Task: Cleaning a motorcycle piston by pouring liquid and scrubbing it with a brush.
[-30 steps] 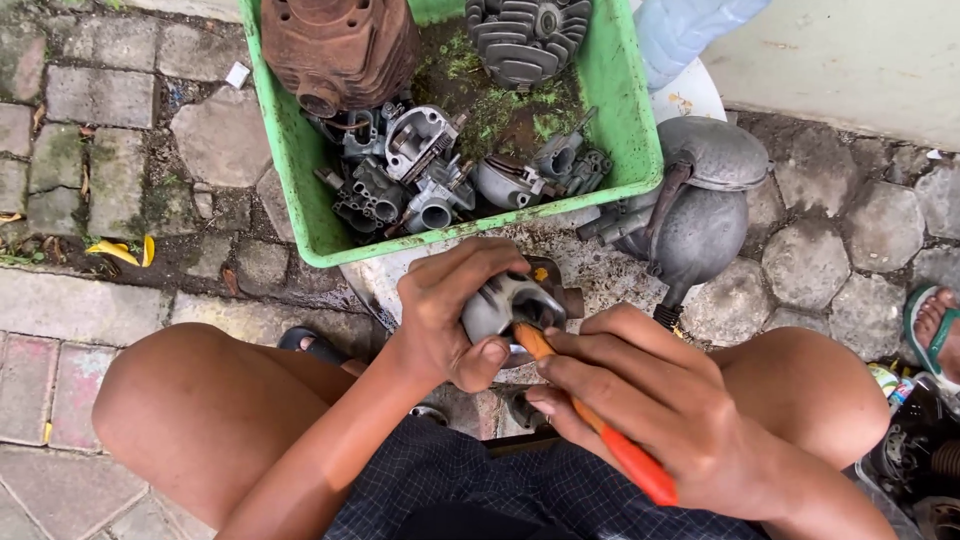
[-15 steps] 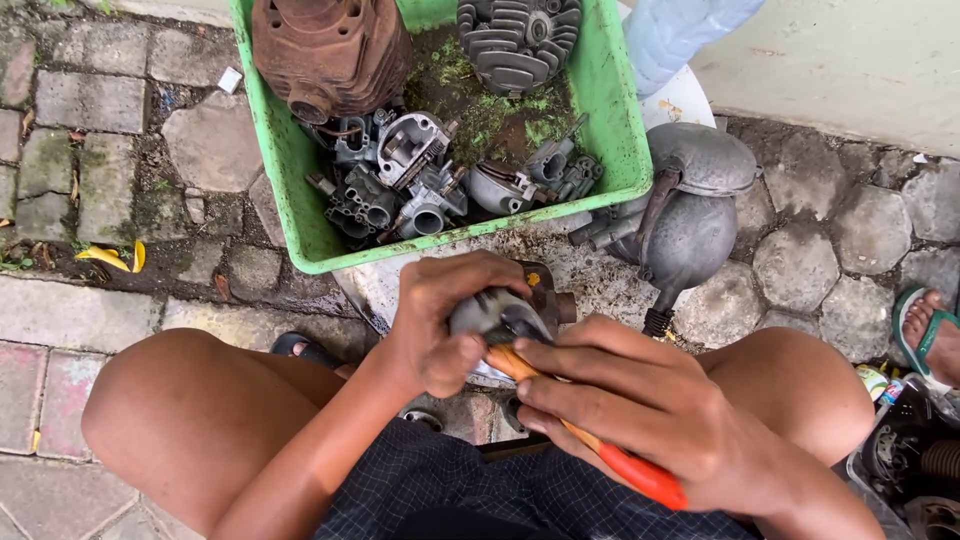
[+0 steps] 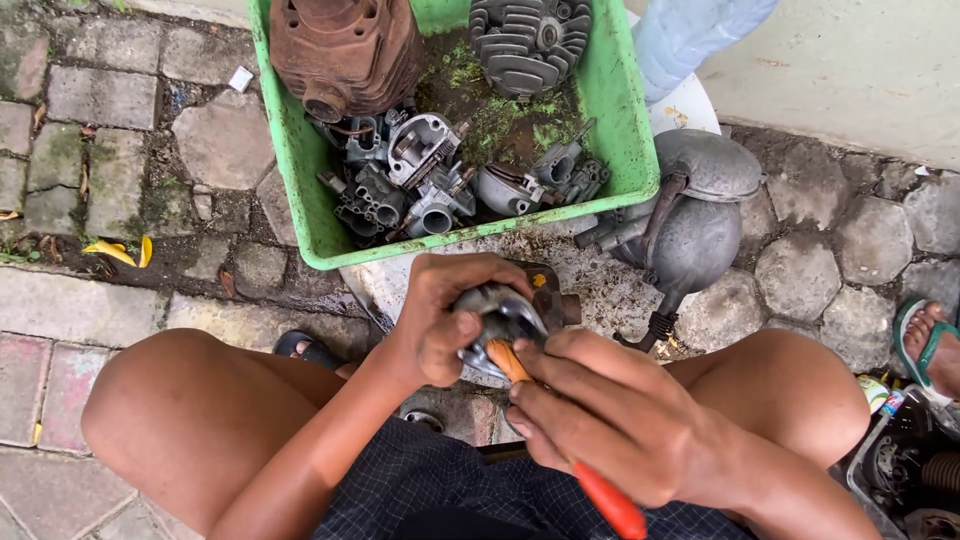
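The small grey cast-metal carburettor-like part (image 3: 497,322) sits at the lower middle of the frame, above the person's lap and between the bare knees, gripped in the left hand (image 3: 440,320), whose fingers curl closed over its top and left side while the thumb presses from below. The right hand (image 3: 610,415) is closed around an orange-and-red-handled screwdriver (image 3: 560,440), fingers wrapped tight near the orange front of the handle, with the tip hidden against the part. To do this well, I judge the tool should stay square to the fastener and be pushed firmly inward as it turns, while the left hand holds the part rigid so the tip does not slip towards the palm; whether the tip is seated cannot be seen. In the upper middle of the frame stands a green rectangular plastic crate (image 3: 300,215) on the paving stones. It holds a rusty brown finned engine cylinder (image 3: 345,50) at its upper left, a dark grey finned cylinder head (image 3: 530,40) at its upper right, and a cluster of grimy grey carburettor bodies (image 3: 420,180) along its near side, with moss and dirt on the floor between them. Just right of the crate, outside it, lies a dull grey rounded metal housing (image 3: 695,215).
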